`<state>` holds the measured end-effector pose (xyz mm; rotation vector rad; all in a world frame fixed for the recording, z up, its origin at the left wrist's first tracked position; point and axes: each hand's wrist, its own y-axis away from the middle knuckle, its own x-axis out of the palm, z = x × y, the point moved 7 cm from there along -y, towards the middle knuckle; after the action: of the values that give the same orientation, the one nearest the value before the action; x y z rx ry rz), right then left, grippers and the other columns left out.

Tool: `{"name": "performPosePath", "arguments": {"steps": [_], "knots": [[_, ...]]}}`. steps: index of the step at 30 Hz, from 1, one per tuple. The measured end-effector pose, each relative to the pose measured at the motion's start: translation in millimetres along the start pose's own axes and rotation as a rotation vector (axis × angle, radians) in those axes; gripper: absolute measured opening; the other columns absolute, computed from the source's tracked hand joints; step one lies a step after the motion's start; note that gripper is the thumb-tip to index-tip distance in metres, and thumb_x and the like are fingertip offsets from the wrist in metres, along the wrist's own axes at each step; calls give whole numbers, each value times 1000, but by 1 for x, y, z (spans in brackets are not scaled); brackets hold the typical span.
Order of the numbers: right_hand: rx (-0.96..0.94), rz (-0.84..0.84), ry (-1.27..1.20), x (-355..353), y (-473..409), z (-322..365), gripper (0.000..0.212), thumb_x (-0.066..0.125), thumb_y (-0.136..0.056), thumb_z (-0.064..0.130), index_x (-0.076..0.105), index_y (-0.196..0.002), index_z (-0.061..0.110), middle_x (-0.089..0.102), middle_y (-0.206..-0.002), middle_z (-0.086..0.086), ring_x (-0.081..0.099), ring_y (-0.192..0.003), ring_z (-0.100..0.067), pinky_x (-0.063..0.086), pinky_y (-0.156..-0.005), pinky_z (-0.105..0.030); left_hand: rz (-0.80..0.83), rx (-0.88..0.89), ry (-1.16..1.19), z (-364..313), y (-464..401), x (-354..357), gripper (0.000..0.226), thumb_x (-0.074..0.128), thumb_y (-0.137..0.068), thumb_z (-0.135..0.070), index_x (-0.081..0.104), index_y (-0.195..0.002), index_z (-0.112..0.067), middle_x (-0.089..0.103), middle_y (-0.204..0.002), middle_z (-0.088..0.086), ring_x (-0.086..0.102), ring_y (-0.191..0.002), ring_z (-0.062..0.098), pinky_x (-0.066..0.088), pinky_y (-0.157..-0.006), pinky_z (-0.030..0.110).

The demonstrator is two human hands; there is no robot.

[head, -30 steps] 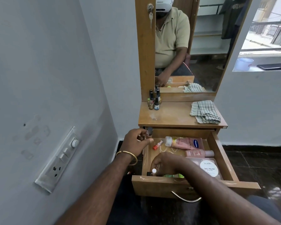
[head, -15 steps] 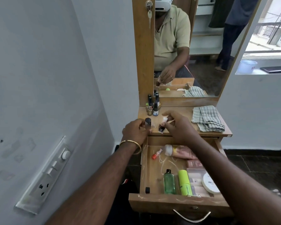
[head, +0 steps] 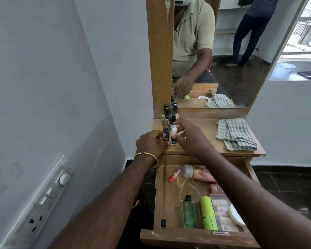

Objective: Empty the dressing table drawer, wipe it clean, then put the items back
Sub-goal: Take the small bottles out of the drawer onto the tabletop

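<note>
The wooden drawer (head: 192,234) stands pulled open below the dressing table top (head: 201,139). Inside lie a green bottle (head: 189,213), a lime-green tube (head: 208,213), a pink lotion bottle (head: 201,172), a small red-capped tube (head: 174,175) and a white round jar (head: 236,215). My left hand (head: 152,143) holds a small black-capped bottle (head: 166,134) upright on the table top. My right hand (head: 189,134) pinches a small white-capped bottle (head: 174,136) and sets it beside the other. Several nail polish bottles (head: 170,116) stand behind at the mirror's base.
A folded checked cloth (head: 236,134) lies on the right of the table top. The mirror (head: 223,51) reflects me and a standing person. A wall (head: 52,87) with a switch panel (head: 43,200) runs close on the left. Dark floor (head: 286,186) lies right of the drawer.
My right hand lifted a small bottle out of the drawer to the table top. My left hand carried its bottle from the drawer's edge up onto the top. The view tilted down.
</note>
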<state>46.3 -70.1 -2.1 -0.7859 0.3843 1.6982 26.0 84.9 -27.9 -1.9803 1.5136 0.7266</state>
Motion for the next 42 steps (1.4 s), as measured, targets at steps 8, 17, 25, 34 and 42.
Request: {"name": "performPosePath", "arguments": {"steps": [8,17,25,34,42], "knots": [[67,-114,48,5,3,-24,31,79,-82,21,64,-109,28,62,-100,11,59,-83,-8,51,-72,-30,-61,38,109,5,0,4,28,82,-73,-34,60,-90,-36,66,-86,-16,63,-89,12,52,-89,46],[99,-172,75,7,-24,-32,19,77,-84,26,68,-101,27,63,-96,13,58,-90,-9,50,-75,-31,-118,28,114,-1,-29,7,27,83,-73,-30,66,-95,-26,68,-86,-13,65,-88,12,51,-91,46],[111,-207,68,7,-34,-36,20,76,-84,25,68,-102,26,65,-95,12,59,-90,-10,52,-78,-35,-134,25,131,-1,-40,8,27,83,-74,-29,69,-96,-23,71,-86,-11,65,-84,7,56,-86,38],[115,-190,100,2,-24,-27,35,78,-83,27,61,-113,28,63,-103,9,59,-95,-11,46,-74,-31,-150,14,3,-8,-25,-6,46,83,-73,-35,64,-114,-26,71,-113,-5,63,-107,20,48,-97,43],[46,-189,115,-8,36,9,39,81,-80,31,61,-114,29,61,-101,13,57,-90,-7,42,-65,-25,-151,29,-26,-18,23,-26,48,82,-74,-34,61,-117,-26,69,-119,-5,61,-111,22,46,-98,45]]}}
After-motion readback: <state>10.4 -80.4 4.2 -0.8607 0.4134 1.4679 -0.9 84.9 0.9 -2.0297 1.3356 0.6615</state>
